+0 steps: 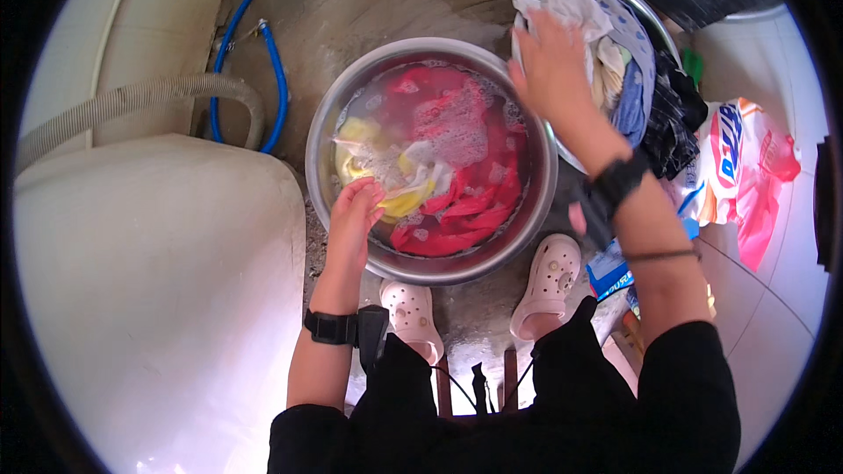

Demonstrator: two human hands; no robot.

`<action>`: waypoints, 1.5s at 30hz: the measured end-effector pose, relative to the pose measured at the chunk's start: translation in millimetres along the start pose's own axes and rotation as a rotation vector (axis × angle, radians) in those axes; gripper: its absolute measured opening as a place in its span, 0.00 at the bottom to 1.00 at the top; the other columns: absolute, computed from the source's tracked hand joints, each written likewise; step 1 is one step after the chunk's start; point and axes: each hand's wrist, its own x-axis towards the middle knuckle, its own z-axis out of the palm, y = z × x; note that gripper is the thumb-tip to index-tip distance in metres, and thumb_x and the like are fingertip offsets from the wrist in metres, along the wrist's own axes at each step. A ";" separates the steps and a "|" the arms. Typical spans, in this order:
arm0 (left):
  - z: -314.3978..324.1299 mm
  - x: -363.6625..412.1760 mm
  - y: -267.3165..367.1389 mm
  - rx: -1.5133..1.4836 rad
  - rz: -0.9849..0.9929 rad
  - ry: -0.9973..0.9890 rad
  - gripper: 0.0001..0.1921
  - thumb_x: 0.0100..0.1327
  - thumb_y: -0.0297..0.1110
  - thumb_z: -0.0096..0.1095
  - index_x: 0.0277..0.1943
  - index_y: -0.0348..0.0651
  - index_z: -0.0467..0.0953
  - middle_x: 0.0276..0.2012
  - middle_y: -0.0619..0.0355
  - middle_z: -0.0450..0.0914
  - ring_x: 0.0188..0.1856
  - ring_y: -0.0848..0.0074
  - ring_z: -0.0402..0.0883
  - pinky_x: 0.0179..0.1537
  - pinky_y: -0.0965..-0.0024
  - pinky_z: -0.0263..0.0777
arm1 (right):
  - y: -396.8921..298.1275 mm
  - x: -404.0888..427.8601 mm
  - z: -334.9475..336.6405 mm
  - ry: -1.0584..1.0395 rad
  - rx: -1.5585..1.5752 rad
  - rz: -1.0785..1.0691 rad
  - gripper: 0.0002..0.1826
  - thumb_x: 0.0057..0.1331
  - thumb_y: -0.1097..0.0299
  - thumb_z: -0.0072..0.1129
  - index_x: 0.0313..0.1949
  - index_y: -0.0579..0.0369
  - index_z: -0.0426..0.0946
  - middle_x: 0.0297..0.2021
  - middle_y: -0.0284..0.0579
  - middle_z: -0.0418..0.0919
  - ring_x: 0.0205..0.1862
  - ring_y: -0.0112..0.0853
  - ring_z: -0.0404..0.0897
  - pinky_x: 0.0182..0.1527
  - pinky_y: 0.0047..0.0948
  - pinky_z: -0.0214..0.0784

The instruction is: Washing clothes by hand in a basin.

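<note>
A round metal basin [431, 272] of sudsy water stands on the floor before me. Red cloth [481, 210] fills its right side, and a yellow and white cloth [408, 194] lies in the left part. My left hand [355, 210] is over the basin's lower left, fingertips together at the edge of the yellow and white cloth; whether they pinch it is unclear. My right hand [556, 66], slightly blurred, is at a white cloth [573, 10] atop the pile in a second metal basin [658, 26]. Its fingers look apart, and its grip cannot be made out.
Blue hose [282, 92] and a ribbed grey drain hose [164, 87] lie at the left, beside a large white appliance or tub surface [158, 263]. Dark checked clothing [672, 118] hangs over the second basin's side. Detergent bags [744, 158] stand at the right. My feet, in clogs [550, 276], flank the basin's near side.
</note>
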 end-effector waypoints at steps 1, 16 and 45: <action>-6.6 2.2 -3.6 0.036 0.003 0.063 0.16 0.62 0.37 0.52 0.50 0.40 0.66 0.44 0.60 0.72 0.47 0.79 0.70 0.47 0.75 0.63 | -22.3 -9.4 2.2 -0.145 0.293 -0.039 0.20 0.54 0.67 0.54 0.48 0.59 0.70 0.54 0.52 0.64 0.60 0.44 0.59 0.58 0.52 0.51; 43.0 -2.0 -3.0 -0.574 -0.091 -0.279 0.17 0.64 0.48 0.49 0.48 0.46 0.67 0.38 0.60 0.72 0.39 0.76 0.73 0.42 0.73 0.68 | -155.5 -66.5 -47.3 -0.074 1.317 0.019 0.09 0.50 0.71 0.54 0.29 0.59 0.64 0.25 0.49 0.68 0.29 0.44 0.71 0.32 0.36 0.62; 60.2 4.5 4.5 0.962 0.623 -0.450 0.22 0.53 0.24 0.55 0.53 0.41 0.68 0.45 0.48 0.73 0.53 0.63 0.70 0.54 0.67 0.61 | -64.8 -120.5 -30.3 -0.340 1.056 -0.255 0.16 0.49 0.84 0.50 0.38 0.52 0.72 0.33 0.45 0.66 0.38 0.43 0.67 0.43 0.35 0.60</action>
